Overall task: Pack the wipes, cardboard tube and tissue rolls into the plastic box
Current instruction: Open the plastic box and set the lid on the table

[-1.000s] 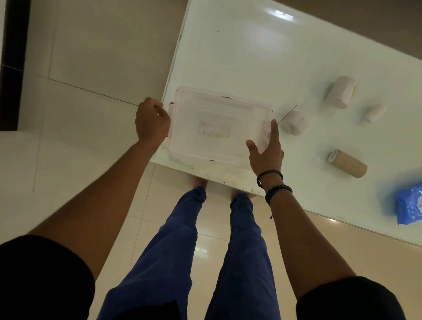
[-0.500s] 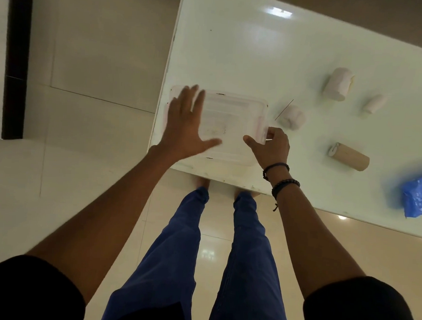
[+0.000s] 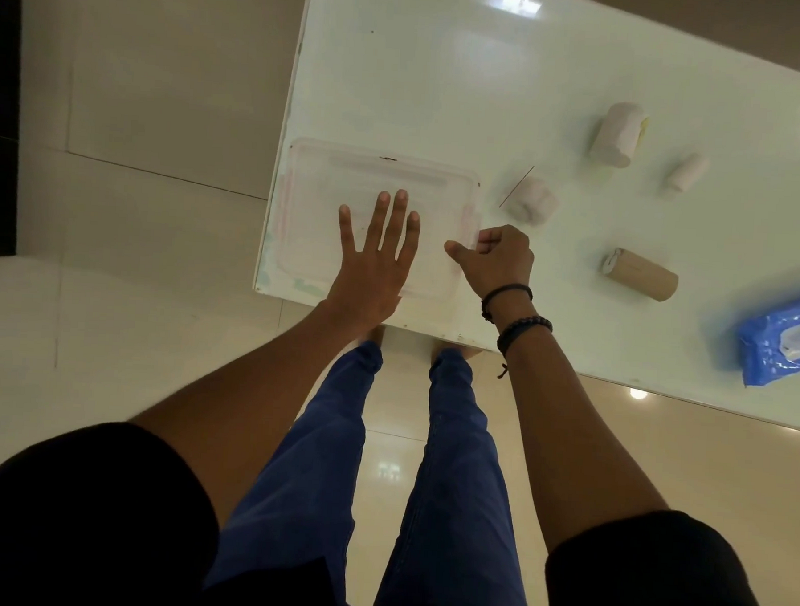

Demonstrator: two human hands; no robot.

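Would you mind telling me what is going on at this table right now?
A person is opening the lidded plastic box. The left hand lies flat on the lid while the right hand grips the clip at its right end. The tissue rolls, cardboard tube and wipes lie unpacked on the table.

You won't find any readable text here. The blue wipes pack (image 3: 785, 334) at the right edge of the surface (image 3: 446, 96) carries a pale label, but its print is too blurred to make out, and nothing else shows lettering.
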